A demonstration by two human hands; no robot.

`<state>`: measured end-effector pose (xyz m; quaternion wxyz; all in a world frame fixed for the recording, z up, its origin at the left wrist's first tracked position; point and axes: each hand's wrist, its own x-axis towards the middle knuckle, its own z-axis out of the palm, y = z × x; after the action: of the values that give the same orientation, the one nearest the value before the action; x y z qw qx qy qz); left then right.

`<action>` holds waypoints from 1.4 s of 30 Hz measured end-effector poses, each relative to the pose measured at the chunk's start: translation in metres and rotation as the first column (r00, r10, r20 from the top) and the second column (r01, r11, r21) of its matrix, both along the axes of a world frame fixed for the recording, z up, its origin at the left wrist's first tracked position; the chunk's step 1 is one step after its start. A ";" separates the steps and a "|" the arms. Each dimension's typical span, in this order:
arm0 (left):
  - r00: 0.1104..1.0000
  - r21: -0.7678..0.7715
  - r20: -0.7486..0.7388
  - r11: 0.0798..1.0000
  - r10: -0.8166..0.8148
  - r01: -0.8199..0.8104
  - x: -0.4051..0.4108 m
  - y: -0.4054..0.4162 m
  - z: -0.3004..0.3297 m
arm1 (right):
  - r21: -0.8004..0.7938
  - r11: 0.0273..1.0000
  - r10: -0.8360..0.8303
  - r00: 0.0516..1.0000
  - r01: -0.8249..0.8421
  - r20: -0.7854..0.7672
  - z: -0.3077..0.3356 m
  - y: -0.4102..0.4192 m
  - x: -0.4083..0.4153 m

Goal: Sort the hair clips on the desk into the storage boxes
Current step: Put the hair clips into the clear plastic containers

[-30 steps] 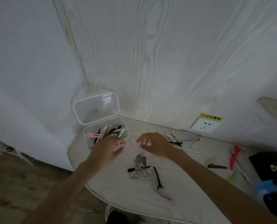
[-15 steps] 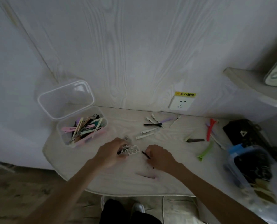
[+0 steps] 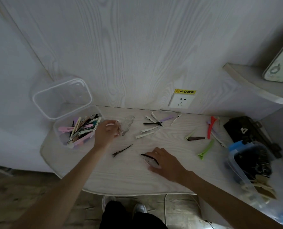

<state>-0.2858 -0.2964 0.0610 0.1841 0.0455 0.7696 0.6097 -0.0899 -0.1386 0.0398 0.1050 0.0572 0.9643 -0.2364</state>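
Left hand (image 3: pixel 106 132) has lifted the clear clip (image 3: pixel 126 125), pinched, toward the open box (image 3: pixel 76 128) beside it (nearly sorted); right hand (image 3: pixel 163 160) now grips a black clip (image 3: pixel 149 157).

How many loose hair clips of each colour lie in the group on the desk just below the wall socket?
White or cream slim hair clips: 5
Black slim hair clip: 1
Lilac slim hair clip: 1
Total: 7
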 end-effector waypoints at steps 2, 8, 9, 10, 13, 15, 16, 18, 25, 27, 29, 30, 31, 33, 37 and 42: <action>0.985 0.033 0.135 0.993 0.105 -0.110 -0.012 0.013 -0.006 | -0.047 0.998 -0.045 0.999 0.046 0.023 0.002 0.002 -0.001; 0.999 -0.197 0.019 0.980 0.041 -0.037 -0.018 0.022 -0.016 | 0.008 0.999 -0.040 0.998 0.041 -0.046 0.001 -0.004 -0.004; 0.999 -0.260 -0.029 0.965 -0.043 0.034 -0.012 0.020 -0.012 | 0.016 0.999 -0.050 0.998 0.051 -0.044 0.002 -0.004 -0.006; 0.992 -0.305 -0.052 0.948 -0.114 0.093 -0.007 0.016 -0.010 | 0.022 0.998 -0.050 0.998 0.051 -0.038 0.003 -0.005 -0.007; 0.938 -0.429 -0.158 0.877 -0.309 0.217 0.006 -0.005 0.000 | 0.058 0.998 -0.020 1.000 0.019 0.023 0.004 0.000 -0.007; 0.856 -0.556 -0.117 0.748 -0.503 0.363 0.014 -0.023 -0.001 | 0.073 0.994 -0.087 0.989 0.078 0.120 0.004 0.004 -0.005; 0.800 -0.638 -0.052 0.637 -0.597 0.433 0.018 -0.031 -0.003 | 0.068 0.991 -0.127 0.979 0.117 0.159 0.005 0.005 -0.004; 0.736 -0.730 0.015 0.495 -0.677 0.471 0.024 -0.039 -0.008 | 0.015 0.993 -0.114 0.979 0.113 0.167 0.006 0.002 -0.002; 0.682 -0.662 -0.101 0.561 -0.725 0.498 0.030 -0.024 -0.012 | -0.121 0.985 0.125 0.992 -0.126 -0.020 0.004 -0.026 -0.028; 0.607 -0.617 -0.094 0.524 -0.789 0.586 0.032 -0.024 -0.011 | -0.147 0.988 0.038 0.999 -0.042 -0.036 0.006 -0.032 -0.042; 0.523 -0.679 -0.068 0.424 -0.850 0.600 0.033 -0.031 -0.011 | -0.129 0.991 -0.045 0.999 0.042 -0.017 0.007 -0.030 -0.053; 0.494 -0.746 -0.038 0.353 -0.869 0.564 0.034 -0.037 -0.012 | -0.090 0.995 -0.052 0.999 0.052 0.008 0.007 -0.027 -0.058; 0.481 -0.813 -0.017 0.292 -0.877 0.504 0.035 -0.041 -0.014 | -0.042 0.998 -0.041 0.998 0.043 0.037 0.008 -0.025 -0.061; 0.495 -0.893 -0.030 0.246 -0.868 0.377 0.038 -0.047 -0.018 | 0.036 0.999 0.001 0.996 -0.004 0.087 0.008 -0.022 -0.067; 0.574 -0.841 -0.048 0.344 -0.817 0.418 0.044 -0.053 -0.025 | 0.008 1.000 0.028 0.996 -0.029 0.084 0.002 -0.021 -0.063; 0.600 -0.749 -0.111 0.463 -0.792 0.473 0.049 -0.045 -0.028 | -0.184 0.982 -0.028 0.999 0.032 0.024 -0.005 -0.026 -0.054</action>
<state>-0.2365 -0.3410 0.0327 0.2254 0.4086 0.8710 0.1536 -0.1440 -0.1644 0.0344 0.1167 0.0642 0.9361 -0.3255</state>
